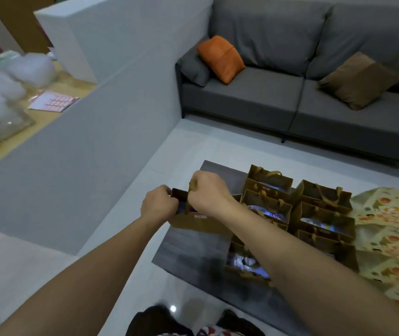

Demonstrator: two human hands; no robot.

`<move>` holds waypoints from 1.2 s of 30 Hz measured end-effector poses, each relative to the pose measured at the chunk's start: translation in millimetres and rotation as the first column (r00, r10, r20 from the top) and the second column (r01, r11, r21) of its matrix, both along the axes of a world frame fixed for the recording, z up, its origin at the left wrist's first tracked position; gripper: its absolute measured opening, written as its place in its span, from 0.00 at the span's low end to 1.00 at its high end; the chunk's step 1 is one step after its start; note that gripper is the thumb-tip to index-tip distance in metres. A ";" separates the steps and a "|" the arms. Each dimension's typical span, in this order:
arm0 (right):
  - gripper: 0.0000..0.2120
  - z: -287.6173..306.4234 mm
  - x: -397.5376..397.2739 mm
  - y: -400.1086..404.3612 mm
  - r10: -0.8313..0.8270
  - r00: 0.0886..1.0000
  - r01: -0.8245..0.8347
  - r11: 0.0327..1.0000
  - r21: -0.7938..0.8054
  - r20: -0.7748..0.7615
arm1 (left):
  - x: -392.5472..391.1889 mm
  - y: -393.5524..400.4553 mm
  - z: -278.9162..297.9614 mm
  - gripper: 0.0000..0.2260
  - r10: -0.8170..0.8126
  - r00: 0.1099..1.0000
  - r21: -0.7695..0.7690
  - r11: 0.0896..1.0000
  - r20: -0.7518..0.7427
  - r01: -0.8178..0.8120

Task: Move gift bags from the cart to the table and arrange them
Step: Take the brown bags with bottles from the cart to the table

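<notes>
L hand [159,204] grips left rim of brown gift bag [201,223] | R hand [209,190] pinches its handle | bag over dark table [193,248] | more bags [298,209] just right, in rows | grey sofa [290,93] behind

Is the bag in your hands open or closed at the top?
Open. Both hands hold the bag at its mouth, something purple showing inside.

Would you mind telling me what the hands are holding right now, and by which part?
Both hold one brown gift bag: the left hand grips its top left edge, the right hand its ribbon handle.
</notes>
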State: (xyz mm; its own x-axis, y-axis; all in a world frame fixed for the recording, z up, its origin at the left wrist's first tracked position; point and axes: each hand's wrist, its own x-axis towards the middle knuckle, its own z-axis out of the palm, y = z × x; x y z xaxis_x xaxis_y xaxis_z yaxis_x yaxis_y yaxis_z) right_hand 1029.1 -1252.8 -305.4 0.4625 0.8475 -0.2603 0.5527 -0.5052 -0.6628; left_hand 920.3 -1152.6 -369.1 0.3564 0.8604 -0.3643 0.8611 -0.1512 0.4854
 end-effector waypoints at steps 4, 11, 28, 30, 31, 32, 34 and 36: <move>0.08 -23.2 37.9 55.4 -0.067 0.997 0.068 0.997 -0.028 0.037 | 39.8 49.6 -24.8 0.21 -0.051 0.998 -0.077 0.996 0.031 0.053; 0.09 -67.1 93.4 136.1 -0.231 0.967 0.245 0.957 -0.153 0.107 | 116.3 138.8 -70.3 0.20 -0.247 0.965 -0.257 0.931 0.085 0.261; 0.06 -176.4 211.9 212.7 -0.385 0.908 0.418 0.844 -0.337 0.162 | 231.4 209.6 -158.3 0.24 -0.126 0.981 -0.569 0.800 0.145 0.187; 0.04 -181.5 219.3 216.5 -0.386 0.910 0.414 0.841 -0.349 0.151 | 238.2 211.1 -163.3 0.23 -0.117 0.983 -0.569 0.802 0.143 0.179; 0.04 -183.0 223.2 219.2 -0.388 0.910 0.414 0.837 -0.357 0.144 | 241.4 212.7 -166.5 0.22 -0.117 0.983 -0.574 0.799 0.141 0.178; 0.04 -184.9 227.3 221.7 -0.389 0.911 0.412 0.834 -0.366 0.139 | 244.6 214.6 -169.2 0.21 -0.126 0.983 -0.579 0.795 0.137 0.183; 0.04 -188.9 235.5 224.8 -0.379 0.915 0.401 0.830 -0.388 0.137 | 250.5 218.7 -175.0 0.21 -0.154 0.980 -0.580 0.789 0.128 0.199; 0.05 -195.9 241.7 225.3 -0.371 0.919 0.393 0.824 -0.408 0.137 | 255.6 223.1 -181.3 0.25 -0.168 0.977 -0.589 0.780 0.129 0.212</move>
